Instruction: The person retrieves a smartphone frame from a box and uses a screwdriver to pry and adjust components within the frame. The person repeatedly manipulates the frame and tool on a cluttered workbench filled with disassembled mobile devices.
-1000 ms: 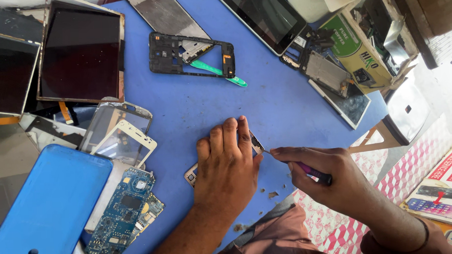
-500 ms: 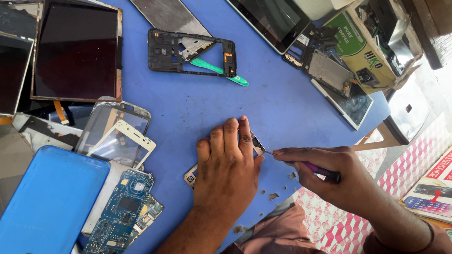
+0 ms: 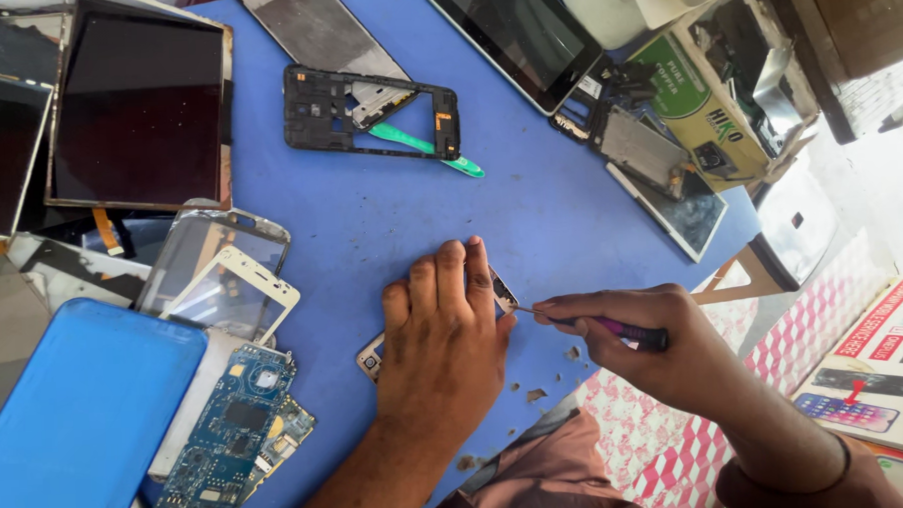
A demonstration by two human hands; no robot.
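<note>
My left hand lies flat, fingers together, pressing a small phone part onto the blue table; only the part's corners show beside the palm and at the fingertips. My right hand grips a thin screwdriver with a purple handle, its metal tip touching the part's edge near my left fingertips.
A black phone frame lies over a green pry tool farther up. Left are a dark tablet screen, loose glass panels, a blue case and a blue circuit board. A box of parts sits top right. Small crumbs dot the table's edge.
Nothing has visibly changed beyond a slight camera shift; both hands stay on the part with the screwdriver tip at its edge.
</note>
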